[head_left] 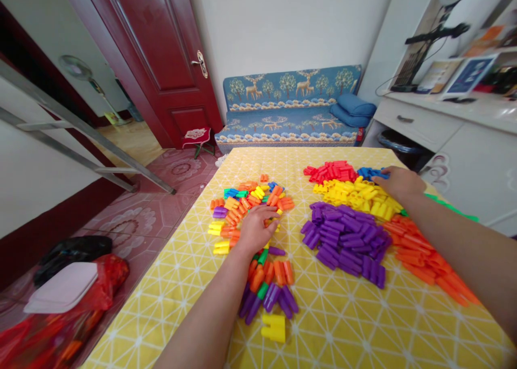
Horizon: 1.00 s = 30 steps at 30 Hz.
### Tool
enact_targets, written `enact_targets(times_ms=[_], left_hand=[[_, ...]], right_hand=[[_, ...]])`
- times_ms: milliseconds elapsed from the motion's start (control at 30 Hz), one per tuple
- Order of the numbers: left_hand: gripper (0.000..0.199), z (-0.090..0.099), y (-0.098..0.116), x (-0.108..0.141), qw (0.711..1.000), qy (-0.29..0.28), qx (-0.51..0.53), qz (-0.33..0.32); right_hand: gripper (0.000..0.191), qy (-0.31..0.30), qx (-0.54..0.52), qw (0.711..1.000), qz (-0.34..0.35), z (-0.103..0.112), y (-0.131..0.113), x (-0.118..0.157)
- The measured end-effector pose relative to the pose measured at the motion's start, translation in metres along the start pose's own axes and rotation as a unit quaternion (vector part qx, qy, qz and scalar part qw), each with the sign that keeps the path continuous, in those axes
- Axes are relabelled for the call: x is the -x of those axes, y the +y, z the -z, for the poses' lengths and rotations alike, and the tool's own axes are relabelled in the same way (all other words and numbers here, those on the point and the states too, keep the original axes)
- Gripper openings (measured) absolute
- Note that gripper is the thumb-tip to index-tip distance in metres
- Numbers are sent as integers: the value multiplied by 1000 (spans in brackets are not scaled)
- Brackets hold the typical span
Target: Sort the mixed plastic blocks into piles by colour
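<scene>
In the centre of the frame, the left hand [257, 230] lies palm down over a loose mixed heap [238, 213] of glossy plastic pieces in orange, yellow, green, blue and purple, its thumb apart from the fingers. Many of these pieces look like short, smooth paired tubes with rounded ends.

At right of centre, the right hand [399, 185] reaches to the small blue pile [369, 173], fingertips at its edge; whether they are closed on a piece I cannot tell.

Below and left of that hand, ribbed-looking piles sit close together: red pieces [331, 171], yellow pieces [359, 196] and, lower, a broad mound of purple pieces [347, 239]. Orange pieces [428, 258] spread toward the lower right, and green pieces [456, 208] show beyond the right forearm, partly hidden by it.

Nearest the bottom edge, a blocky yellow piece [273, 328] lies by itself. Everything rests on a yellow tablecloth [323, 326] printed with thin white crossing lines. At the top centre stands a blue sofa [283, 116] in deer-and-tree patterned fabric.
</scene>
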<state>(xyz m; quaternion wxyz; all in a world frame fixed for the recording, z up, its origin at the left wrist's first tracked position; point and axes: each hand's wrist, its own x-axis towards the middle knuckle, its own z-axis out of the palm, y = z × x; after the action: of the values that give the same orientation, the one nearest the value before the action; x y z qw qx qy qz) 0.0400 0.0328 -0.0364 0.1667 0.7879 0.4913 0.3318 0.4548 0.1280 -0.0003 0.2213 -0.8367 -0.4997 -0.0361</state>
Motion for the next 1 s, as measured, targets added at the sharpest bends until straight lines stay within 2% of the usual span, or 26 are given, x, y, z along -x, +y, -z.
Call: enact_targets(times_ms=[133, 400, 567, 667, 767, 867, 933, 1000], left_hand=[[21, 0, -1, 0, 1000, 2, 0, -2], [21, -1, -1, 0, 1000, 2, 0, 0], [20, -2, -2, 0, 1000, 3, -5, -1], [19, -2, -2, 0, 1000, 1, -9, -2], [19, -1, -2, 0, 1000, 3, -10, -4], [18, -1, -2, 0, 1000, 5, -9, -6], [19, -2, -2, 0, 1000, 6, -9, -8], [19, -2, -2, 0, 1000, 8, -9, -10]], right_hand=[[41, -8, 12, 999, -31, -2, -3, -4], [37, -27, -18, 999, -34, -10, -8, -8], [32, -18, -68, 997, -38, 0, -16, -2], [38, 13, -126, 991, -33, 8, -35, 10], [42, 35, -198, 979, 15, 11, -71, 41], [37, 11, -291, 953, 81, 9, -111, 101], [34, -66, -445, 885, 122, 4, -132, 151], [30, -117, -509, 840, 145, -4, -145, 199]])
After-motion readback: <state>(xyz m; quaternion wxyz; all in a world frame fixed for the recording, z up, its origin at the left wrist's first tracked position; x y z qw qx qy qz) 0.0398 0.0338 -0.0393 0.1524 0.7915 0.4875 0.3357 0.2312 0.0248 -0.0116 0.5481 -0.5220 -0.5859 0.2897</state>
